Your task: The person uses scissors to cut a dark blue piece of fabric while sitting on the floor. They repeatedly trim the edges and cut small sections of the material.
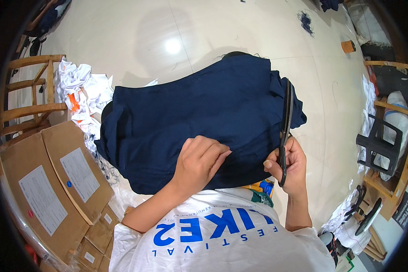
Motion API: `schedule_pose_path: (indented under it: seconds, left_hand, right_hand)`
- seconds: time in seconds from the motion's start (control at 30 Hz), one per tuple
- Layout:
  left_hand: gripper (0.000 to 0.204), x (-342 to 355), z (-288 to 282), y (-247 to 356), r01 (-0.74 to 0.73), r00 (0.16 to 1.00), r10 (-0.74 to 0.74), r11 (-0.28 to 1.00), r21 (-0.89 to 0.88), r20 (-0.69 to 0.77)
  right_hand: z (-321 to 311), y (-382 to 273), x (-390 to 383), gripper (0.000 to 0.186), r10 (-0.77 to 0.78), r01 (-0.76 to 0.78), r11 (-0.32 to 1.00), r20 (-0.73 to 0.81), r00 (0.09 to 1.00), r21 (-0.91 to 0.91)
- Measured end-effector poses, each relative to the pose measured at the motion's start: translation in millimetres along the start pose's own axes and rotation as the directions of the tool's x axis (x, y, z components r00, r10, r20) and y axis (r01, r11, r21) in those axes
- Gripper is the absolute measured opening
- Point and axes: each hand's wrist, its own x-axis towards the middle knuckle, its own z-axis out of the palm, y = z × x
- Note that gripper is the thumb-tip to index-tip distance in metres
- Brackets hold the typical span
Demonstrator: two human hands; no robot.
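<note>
Navy blue cloth is spread over my lap, with folded layers at its right and left ends. My left hand rests above the near middle of the cloth, fingers curled and pinched together. What that pinch holds, if anything, is too small to make out. On the right, my right hand grips the handles of long dark scissors. Their blades point away from me along the cloth's right end and look closed together.
Cardboard boxes with paper labels stand close on my left, beside a wooden chair frame and crumpled white cloth. On the right are a black plastic frame and wooden furniture. Dark thread scraps lie on the tiled floor.
</note>
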Motion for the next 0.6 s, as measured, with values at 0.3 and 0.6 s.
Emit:
schedule_pose_path:
  seconds: [0.3,0.6]
  left_hand:
    - [0.006,-0.9,-1.0,3.2,0.121,0.992,-0.115,0.981,-0.151,0.051]
    - [0.003,-1.7,-5.7,6.0,0.2,0.977,-0.18,0.958,-0.204,0.114]
  right_hand:
    - [-35.8,19.9,-38.7,0.04,0.261,-0.326,0.934,0.338,0.904,0.15]
    - [-61.2,15.7,-60.2,0.029,0.49,-0.708,0.689,0.619,0.614,0.156]
